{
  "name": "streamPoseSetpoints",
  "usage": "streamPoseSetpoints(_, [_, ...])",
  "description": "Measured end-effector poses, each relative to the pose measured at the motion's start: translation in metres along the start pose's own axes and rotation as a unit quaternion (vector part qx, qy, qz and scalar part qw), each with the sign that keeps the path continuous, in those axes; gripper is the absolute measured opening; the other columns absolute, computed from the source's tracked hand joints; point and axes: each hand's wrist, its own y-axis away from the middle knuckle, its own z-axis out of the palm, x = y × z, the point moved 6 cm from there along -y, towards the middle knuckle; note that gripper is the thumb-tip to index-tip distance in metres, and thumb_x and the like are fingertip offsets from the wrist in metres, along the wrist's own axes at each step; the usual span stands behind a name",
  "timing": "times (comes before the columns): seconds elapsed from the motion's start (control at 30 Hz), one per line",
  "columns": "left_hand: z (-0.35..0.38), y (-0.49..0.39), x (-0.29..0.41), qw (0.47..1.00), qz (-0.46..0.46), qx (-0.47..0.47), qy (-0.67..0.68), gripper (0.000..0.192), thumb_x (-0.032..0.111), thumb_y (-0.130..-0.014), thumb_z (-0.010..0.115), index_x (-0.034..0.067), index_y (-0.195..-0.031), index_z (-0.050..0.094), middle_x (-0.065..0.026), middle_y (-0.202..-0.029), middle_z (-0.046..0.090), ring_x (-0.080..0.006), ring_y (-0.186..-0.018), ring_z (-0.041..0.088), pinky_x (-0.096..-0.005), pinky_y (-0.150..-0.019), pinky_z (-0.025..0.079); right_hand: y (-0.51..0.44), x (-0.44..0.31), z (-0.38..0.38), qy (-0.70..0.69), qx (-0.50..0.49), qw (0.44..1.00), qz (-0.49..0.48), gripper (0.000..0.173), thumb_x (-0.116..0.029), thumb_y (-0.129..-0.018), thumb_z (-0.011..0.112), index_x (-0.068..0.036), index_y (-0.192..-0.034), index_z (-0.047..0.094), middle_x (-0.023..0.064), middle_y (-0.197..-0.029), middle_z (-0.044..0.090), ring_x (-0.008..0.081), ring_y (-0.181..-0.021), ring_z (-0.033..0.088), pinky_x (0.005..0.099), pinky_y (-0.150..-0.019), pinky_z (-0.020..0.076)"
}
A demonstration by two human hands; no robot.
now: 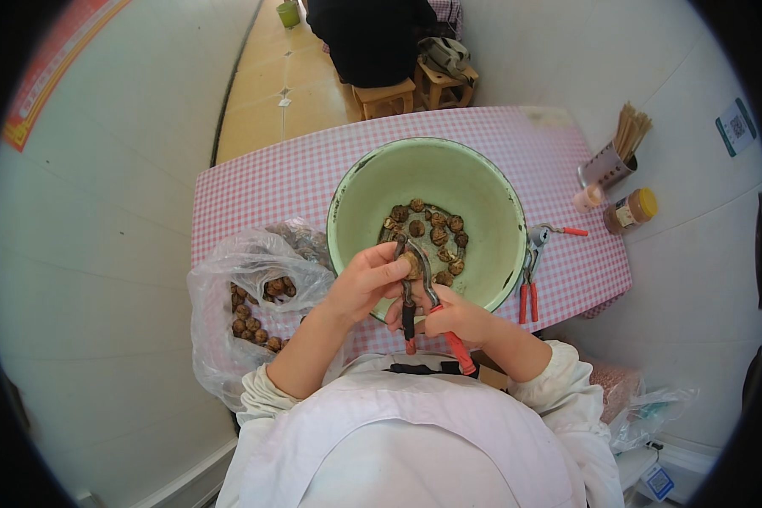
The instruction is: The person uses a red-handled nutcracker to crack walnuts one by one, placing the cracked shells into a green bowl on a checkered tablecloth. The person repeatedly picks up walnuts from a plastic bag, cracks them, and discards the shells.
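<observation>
Over the near part of a green enamel basin [355, 190], my left hand [369, 279] holds a walnut [411, 265] between thumb and fingers. The walnut sits between the curved metal jaws of a nutcracker [427, 273]. My right hand [454, 314] grips its handles, one red and one with black and red covering. Several walnuts [439, 236] and some cracked pieces lie on the basin's bottom. To the left of the basin, a clear plastic bag [213, 305] holds more walnuts [253, 324].
Right of the basin lie red-handled pliers [529, 286] and another red-handled tool [574, 232]. Further right stand a metal holder with chopsticks [608, 166], a pink cup [588, 198] and a yellow-lidded jar [630, 211]. Beyond the checked table [260, 184] a person in black [371, 41] sits on a wooden stool.
</observation>
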Motion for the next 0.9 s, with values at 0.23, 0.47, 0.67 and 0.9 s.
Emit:
streamPoseSetpoints(0.23, [0.005, -0.008, 0.006, 0.997, -0.007, -0.009, -0.077, 0.028, 0.016, -0.086, 0.060, -0.001, -0.109, 0.057, -0.0051, -0.082, 0.063, -0.0095, -0.058, 0.052, -0.0231, -0.055, 0.044, 0.002, 0.004, -0.008, -0.014, 0.013, 1.000, 0.012, 0.044, -0.003, -0.064, 0.049, -0.001, -0.108, 0.045, 0.0045, -0.081, 0.047, 0.0145, -0.073, 0.049, 0.0295, -0.065, 0.0450])
streamPoseSetpoints(0.47, [0.001, -0.007, 0.000, 0.999, -0.009, 0.012, -0.036, 0.034, 0.019, -0.089, 0.056, 0.001, -0.117, 0.053, -0.0098, -0.101, 0.060, -0.0164, -0.091, 0.057, -0.0302, -0.082, 0.045, -0.009, 0.009, -0.009, -0.087, 0.036, 0.995, 0.021, 0.042, 0.001, -0.055, 0.048, 0.000, -0.097, 0.047, 0.0045, -0.078, 0.046, 0.0169, -0.071, 0.048, 0.0333, -0.067, 0.0457])
streamPoseSetpoints(0.67, [0.005, -0.012, -0.004, 0.988, -0.054, 0.114, -0.087, 0.037, 0.021, -0.088, 0.058, 0.002, -0.118, 0.048, -0.0083, -0.087, 0.058, -0.0066, -0.057, 0.054, -0.0224, -0.038, 0.039, -0.009, 0.006, -0.014, -0.148, -0.014, 0.989, 0.006, 0.063, -0.007, -0.053, 0.048, 0.000, -0.115, 0.045, 0.0095, -0.096, 0.052, 0.0275, -0.096, 0.051, 0.0437, -0.088, 0.0418])
streamPoseSetpoints(0.9, [0.002, 0.106, 0.054, 0.674, 0.341, 0.414, -0.508, 0.013, 0.009, -0.081, 0.061, 0.002, -0.092, 0.061, -0.0091, -0.073, 0.060, -0.0213, -0.065, 0.059, -0.0318, -0.060, 0.047, -0.010, 0.008, -0.005, -0.217, -0.102, 0.970, 0.038, 0.079, -0.013, -0.055, 0.052, 0.002, -0.131, 0.035, 0.0160, -0.114, 0.052, 0.0338, -0.112, 0.048, 0.0545, -0.097, 0.0356])
